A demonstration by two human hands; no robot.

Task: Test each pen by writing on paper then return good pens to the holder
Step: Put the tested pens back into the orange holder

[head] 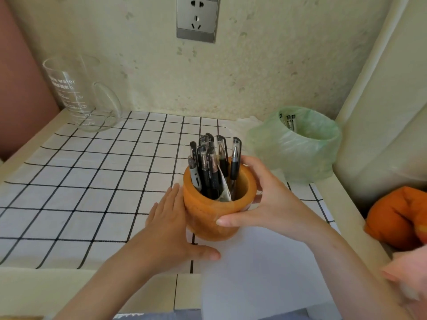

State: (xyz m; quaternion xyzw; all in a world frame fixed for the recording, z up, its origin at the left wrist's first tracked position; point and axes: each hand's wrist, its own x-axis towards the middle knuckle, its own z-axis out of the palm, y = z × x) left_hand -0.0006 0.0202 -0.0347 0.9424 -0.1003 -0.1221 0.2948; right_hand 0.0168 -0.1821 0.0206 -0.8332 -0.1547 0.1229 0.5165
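Observation:
An orange round pen holder stands on the checked cloth near the table's front, at the far edge of a white sheet of paper. Several black capped pens stick up out of it, with a folded slip of paper among them. My right hand wraps around the holder's right side, thumb across its front. My left hand lies flat against the holder's left side, with its thumb on the paper's corner.
A small bin lined with a green plastic bag stands behind right and holds a few pens. A clear glass measuring jug sits at the back left. An orange cloth item lies off the table's right edge. A wall socket is above.

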